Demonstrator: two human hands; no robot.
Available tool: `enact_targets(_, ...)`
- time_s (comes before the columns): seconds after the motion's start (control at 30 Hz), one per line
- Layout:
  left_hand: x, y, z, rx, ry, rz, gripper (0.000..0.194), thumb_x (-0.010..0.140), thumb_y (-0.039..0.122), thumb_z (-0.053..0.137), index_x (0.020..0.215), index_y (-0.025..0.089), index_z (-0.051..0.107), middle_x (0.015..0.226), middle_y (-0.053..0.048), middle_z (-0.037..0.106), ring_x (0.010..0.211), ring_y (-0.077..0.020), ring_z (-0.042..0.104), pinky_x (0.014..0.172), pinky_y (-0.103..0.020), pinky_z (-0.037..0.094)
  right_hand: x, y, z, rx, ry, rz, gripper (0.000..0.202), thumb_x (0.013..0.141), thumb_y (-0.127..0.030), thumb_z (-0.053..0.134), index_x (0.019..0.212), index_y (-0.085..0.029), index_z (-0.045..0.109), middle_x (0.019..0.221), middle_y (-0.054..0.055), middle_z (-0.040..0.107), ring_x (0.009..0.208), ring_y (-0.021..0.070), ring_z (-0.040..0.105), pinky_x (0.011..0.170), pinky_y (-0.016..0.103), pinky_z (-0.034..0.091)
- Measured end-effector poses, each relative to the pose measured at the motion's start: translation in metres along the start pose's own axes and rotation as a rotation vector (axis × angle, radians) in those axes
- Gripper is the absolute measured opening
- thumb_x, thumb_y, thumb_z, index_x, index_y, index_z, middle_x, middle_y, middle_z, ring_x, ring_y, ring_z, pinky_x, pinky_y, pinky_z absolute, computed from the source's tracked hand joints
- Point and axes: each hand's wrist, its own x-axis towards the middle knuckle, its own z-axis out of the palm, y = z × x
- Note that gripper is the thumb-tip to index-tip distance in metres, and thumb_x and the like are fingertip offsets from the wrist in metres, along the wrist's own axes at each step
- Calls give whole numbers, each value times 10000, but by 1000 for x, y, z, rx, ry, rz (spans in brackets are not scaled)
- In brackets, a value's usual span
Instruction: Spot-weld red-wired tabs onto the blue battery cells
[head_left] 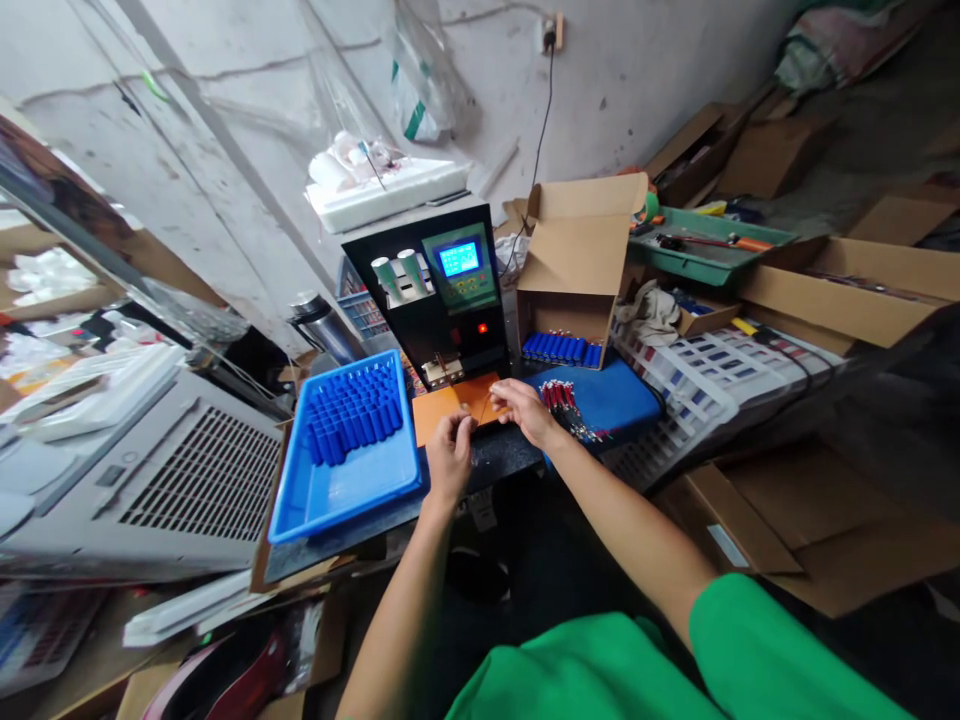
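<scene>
My left hand (451, 452) is closed in a pinch low over an orange board (435, 412); what sits in its fingertips is too small to make out. Over the board's right side, my right hand (523, 408) pinches what looks like a thin dark wire, running down toward the left fingertips. Just behind the hands stands a black machine (409, 335) with a lit blue display and small metal arms low on its front. Red and black wire leads (562, 402) lie bundled on a blue pad (626, 392) beside my right hand.
To the left, a blue tray (345, 495) holds many blue cylindrical cells (352, 415). An open cardboard box (574, 240) with more blue cells (562, 348) stands right of the machine. Further right are a white crate (675, 375) and a green tray (712, 245). A steel flask (326, 325) stands behind the blue tray.
</scene>
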Motion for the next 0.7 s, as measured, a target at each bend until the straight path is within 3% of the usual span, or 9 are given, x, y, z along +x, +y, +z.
enact_targets(0.17,7,-3,-13,-122,-82,-92,317,876,492,628,827,179,632,768,-33,689,731,-158,644,718,-291,525,-2,20,9,-188,-183,-81,333,679,-446,784,848,-177,683,774,5,663,706,135,606,590,219,473)
enact_targets(0.3,2,-5,-22,-156,-154,-140,364,835,532,676,787,173,637,705,-23,672,665,-144,608,659,-280,497,-6,28,12,-286,-232,-132,285,709,-448,763,769,-178,694,700,7,670,627,137,586,605,256,474)
enact_targets(0.47,-11,-11,-29,-206,-205,-206,382,837,550,668,799,171,639,720,-38,691,660,-151,625,654,-287,504,-12,33,8,-389,-272,-136,282,712,-466,754,756,-190,710,711,28,697,672,182,632,693,314,509)
enact_targets(0.57,-6,-22,-55,-39,-85,-172,290,867,459,653,847,169,650,784,-56,700,714,-165,648,702,-298,513,-8,39,5,-465,-197,-189,272,729,-471,721,736,-199,699,680,34,684,670,200,637,703,333,512)
enact_targets(0.63,3,-31,-87,215,93,-158,205,880,373,646,912,171,658,864,-74,704,802,-188,665,772,-317,514,-4,43,3,-498,-108,-240,256,739,-462,695,717,-207,682,682,43,684,680,213,641,703,343,515)
enact_targets(0.7,13,-42,-122,527,256,-231,198,890,298,631,1036,166,654,967,-108,698,908,-224,674,857,-348,508,0,46,3,-512,-50,-268,246,741,-455,675,709,-211,670,692,52,687,677,219,641,689,345,515)
